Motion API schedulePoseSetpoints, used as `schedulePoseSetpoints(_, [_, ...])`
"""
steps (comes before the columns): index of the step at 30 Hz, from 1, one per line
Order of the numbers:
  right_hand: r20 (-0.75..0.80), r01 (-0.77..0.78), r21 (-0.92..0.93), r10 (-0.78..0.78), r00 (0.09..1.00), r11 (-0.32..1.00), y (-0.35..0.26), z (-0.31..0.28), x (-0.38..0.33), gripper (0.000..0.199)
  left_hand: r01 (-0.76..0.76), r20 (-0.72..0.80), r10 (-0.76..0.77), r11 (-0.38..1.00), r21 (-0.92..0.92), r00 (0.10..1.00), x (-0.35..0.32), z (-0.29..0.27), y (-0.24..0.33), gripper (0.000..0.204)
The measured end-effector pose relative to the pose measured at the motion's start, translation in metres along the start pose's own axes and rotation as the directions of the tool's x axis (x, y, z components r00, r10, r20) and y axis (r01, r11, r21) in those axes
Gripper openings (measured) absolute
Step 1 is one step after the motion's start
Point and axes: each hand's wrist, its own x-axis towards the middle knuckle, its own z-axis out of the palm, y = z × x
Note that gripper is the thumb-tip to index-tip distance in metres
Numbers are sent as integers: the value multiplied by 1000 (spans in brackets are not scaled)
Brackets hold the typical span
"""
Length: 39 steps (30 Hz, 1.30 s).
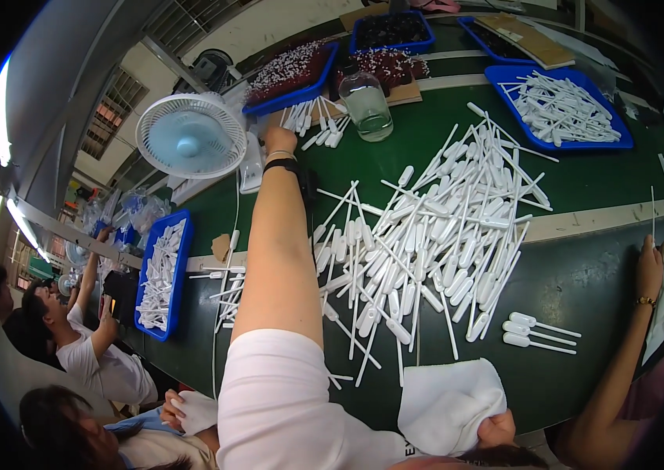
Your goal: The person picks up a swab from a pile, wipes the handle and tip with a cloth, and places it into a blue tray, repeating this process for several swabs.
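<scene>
White cloth [445,403] is bunched in the right hand [496,429], fingers curled shut on it. Beyond lies the pipette heap [434,227]. Farthest, the left hand [279,139] reaches small pipettes [318,119]; its fingers' state cannot be told.

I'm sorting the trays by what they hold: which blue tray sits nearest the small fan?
The blue tray of small white and dark pieces, right of the fan, beyond the left hand. The other trays lie farther off.

Five blue trays [161,276]; one fan [191,136]; one glass jar [365,102]; three pipettes set apart [539,331]; one white cloth [449,403].
</scene>
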Motion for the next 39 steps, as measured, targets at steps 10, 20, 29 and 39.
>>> schedulePoseSetpoints(10, [-12,161,-94,-163,987,982,0,24,5,32,-493,281,456,867,72,844,-50,-120,14,17])
schedulePoseSetpoints(20, [46,250,-57,-248,968,967,11,17,12,30,-222,778,227,968,-115,585,-193,-217,90,7])
schedulePoseSetpoints(29, [63,290,-108,-285,957,951,11,16,10,26,-470,530,383,882,34,757,-219,-114,41,19])
schedulePoseSetpoints(39, [62,275,-123,-270,961,953,12,18,12,27,508,672,331,462,-727,662,-271,-272,90,21])
